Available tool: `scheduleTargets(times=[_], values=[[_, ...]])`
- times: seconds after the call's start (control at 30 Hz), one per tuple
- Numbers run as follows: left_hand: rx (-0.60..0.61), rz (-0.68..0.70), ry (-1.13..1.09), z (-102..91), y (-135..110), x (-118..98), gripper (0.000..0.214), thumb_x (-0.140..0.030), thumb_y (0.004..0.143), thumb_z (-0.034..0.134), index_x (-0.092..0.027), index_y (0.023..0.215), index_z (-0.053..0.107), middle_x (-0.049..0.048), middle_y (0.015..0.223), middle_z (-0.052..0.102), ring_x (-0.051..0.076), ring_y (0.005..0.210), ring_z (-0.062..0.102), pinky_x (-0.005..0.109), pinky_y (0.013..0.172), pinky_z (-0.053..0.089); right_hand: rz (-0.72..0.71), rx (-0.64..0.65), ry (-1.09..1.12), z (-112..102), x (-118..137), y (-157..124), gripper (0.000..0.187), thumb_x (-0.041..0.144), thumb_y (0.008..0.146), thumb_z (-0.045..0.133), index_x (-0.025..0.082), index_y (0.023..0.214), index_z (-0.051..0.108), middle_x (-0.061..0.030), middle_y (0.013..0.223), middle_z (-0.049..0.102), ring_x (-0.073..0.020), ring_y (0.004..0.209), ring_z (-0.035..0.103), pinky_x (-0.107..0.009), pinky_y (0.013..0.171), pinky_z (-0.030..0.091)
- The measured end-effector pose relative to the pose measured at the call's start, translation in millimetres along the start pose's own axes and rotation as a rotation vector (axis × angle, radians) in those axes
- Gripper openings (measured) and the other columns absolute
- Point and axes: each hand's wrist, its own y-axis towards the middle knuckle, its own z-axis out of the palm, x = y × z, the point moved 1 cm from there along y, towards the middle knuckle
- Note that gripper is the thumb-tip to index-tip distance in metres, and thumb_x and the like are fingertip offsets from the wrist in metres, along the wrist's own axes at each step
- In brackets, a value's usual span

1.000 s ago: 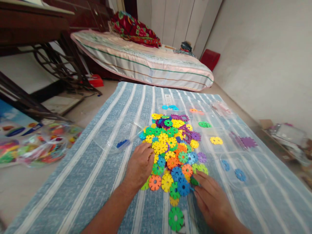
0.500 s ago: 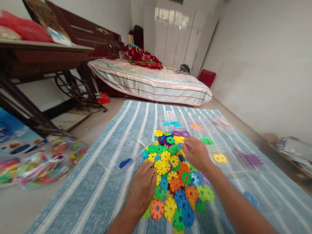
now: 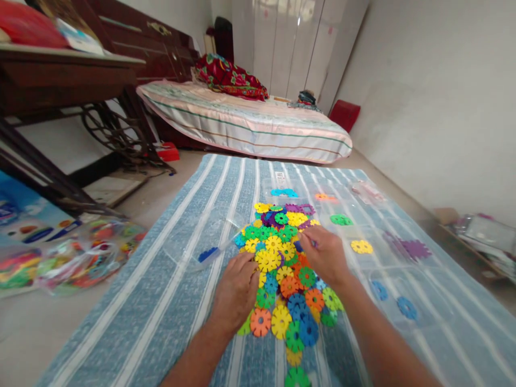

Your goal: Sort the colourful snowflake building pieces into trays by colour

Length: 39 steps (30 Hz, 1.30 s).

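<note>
Pile of notched discs [image 3: 288, 286], overlapping, between the 2 hands on the striped cloth [image 3: 161, 301]. Left hand [image 3: 237, 290]: fingers bent and close together at the pile's left edge; cannot tell if anything is pinched. Right hand [image 3: 323, 251]: fingers curled in over the pile's far right side; tips hidden, so a grip on 1 piece cannot be confirmed.

Risks, my judgement: discs lie over one another and notches may catch, so lifting 1 could drag neighbours loose. Right forearm passes near the clear container [image 3: 429, 290] on its outer side; a sideways sweep could nudge it. Green disc [image 3: 297, 377], nearer the body than both hands, might get brushed away.

Containers, all clear, edges hard to trace. Beyond the left hand, to its left: 1 holding a dark blue piece [image 3: 208, 254]. Ahead of the right hand: light blue pieces [image 3: 284, 192], orange [image 3: 325, 197]. Right of it: green [image 3: 341, 220], yellow [image 3: 362, 246], purple [image 3: 416, 249]. Outside right forearm: 2 blue discs [image 3: 406, 308].
</note>
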Motion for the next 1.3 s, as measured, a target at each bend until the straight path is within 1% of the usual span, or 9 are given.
scheduleTargets(times=[0.13, 0.23, 0.4, 0.57, 0.77, 0.87, 0.97, 1.17, 1.3], values=[[0.019, 0.019, 0.0, 0.2, 3, -1, 0.021, -0.015, 0.09, 0.042, -0.015, 0.081, 0.061, 0.0099, 0.095, 0.067, 0.021, 0.098, 0.061, 0.039, 0.089, 0.053, -0.054, 0.008, 0.137, -7, 2, -65, 0.015, 0.02, 0.089, 0.052, 0.02, 0.082, 0.066, -0.0054, 0.083, 0.067, -0.0167, 0.084, 0.063, -0.03, 0.077, 0.051], [0.037, 0.012, -0.006, 1.4, 3, 0, 0.021, -0.016, 0.09, 0.042, -0.016, 0.082, 0.061, 0.0099, 0.095, 0.067, 0.022, 0.099, 0.061, 0.04, 0.089, 0.053, -0.063, 0.006, 0.12, -16, -1, -104, 0.009, 0.02, 0.086, 0.059, 0.02, 0.091, 0.066, -0.0089, 0.099, 0.067, -0.0206, 0.099, 0.062, -0.038, 0.088, 0.052], [0.068, -0.028, -0.022, 2.6, 2, 1, 0.02, -0.019, 0.09, 0.043, -0.017, 0.084, 0.062, 0.0104, 0.101, 0.066, 0.023, 0.103, 0.06, 0.041, 0.09, 0.052, -0.123, 0.111, 0.058, -28, -1, -141, 0.034, 0.028, 0.078, 0.069, 0.02, 0.11, 0.06, -0.0138, 0.126, 0.057, -0.0309, 0.126, 0.045, -0.052, 0.099, 0.046], [0.063, -0.036, -0.029, 4.3, 1, 2, 0.019, -0.022, 0.09, 0.044, -0.016, 0.087, 0.062, 0.0118, 0.102, 0.066, 0.024, 0.103, 0.06, 0.043, 0.09, 0.052, -0.126, 0.153, 0.022, -23, 7, -149, 0.037, 0.025, 0.078, 0.068, 0.018, 0.113, 0.058, -0.0156, 0.134, 0.051, -0.0326, 0.131, 0.04, -0.054, 0.101, 0.044], [0.069, -0.049, -0.031, 4.2, 0, 2, 0.02, -0.024, 0.09, 0.044, -0.018, 0.088, 0.063, 0.0104, 0.104, 0.066, 0.024, 0.105, 0.059, 0.043, 0.091, 0.051, -0.022, 0.133, 0.092, -26, 19, -142, 0.009, 0.016, 0.08, 0.06, 0.02, 0.088, 0.062, -0.0108, 0.126, 0.058, -0.0277, 0.127, 0.046, -0.049, 0.102, 0.044], [0.086, -0.053, -0.036, 3.4, 1, 1, 0.021, -0.025, 0.089, 0.043, -0.018, 0.087, 0.063, 0.0108, 0.104, 0.066, 0.024, 0.105, 0.06, 0.043, 0.091, 0.051, 0.011, 0.122, 0.138, -43, 23, -136, 0.007, 0.017, 0.083, 0.058, 0.023, 0.079, 0.061, -0.0076, 0.115, 0.063, -0.0243, 0.119, 0.054, -0.044, 0.098, 0.049], [0.099, -0.059, -0.05, 3.6, 2, 2, 0.022, -0.027, 0.089, 0.043, -0.018, 0.086, 0.063, 0.0107, 0.103, 0.067, 0.025, 0.104, 0.06, 0.043, 0.092, 0.05, 0.051, 0.012, 0.087, -70, 17, -128, 0.007, 0.019, 0.085, 0.057, 0.024, 0.082, 0.062, -0.0073, 0.108, 0.066, -0.0238, 0.113, 0.058, -0.043, 0.094, 0.052], [0.08, -0.043, -0.076, 7.7, 2, 8, 0.024, -0.03, 0.089, 0.043, -0.018, 0.087, 0.064, 0.0116, 0.105, 0.066, 0.026, 0.105, 0.06, 0.045, 0.092, 0.05, 0.092, -0.296, -0.355, -124, -30, -124, 0.006, 0.027, 0.084, 0.061, 0.023, 0.081, 0.063, -0.0094, 0.098, 0.068, -0.0262, 0.099, 0.063, -0.047, 0.088, 0.053], [0.065, -0.04, -0.076, 11.1, 1, 13, 0.025, -0.032, 0.089, 0.044, -0.018, 0.087, 0.064, 0.0124, 0.105, 0.066, 0.027, 0.104, 0.06, 0.045, 0.092, 0.05, 0.086, -0.313, -0.429, -129, -41, -137, 0.006, 0.025, 0.085, 0.06, 0.022, 0.088, 0.065, -0.0086, 0.093, 0.069, -0.0247, 0.092, 0.065, -0.046, 0.084, 0.054]])
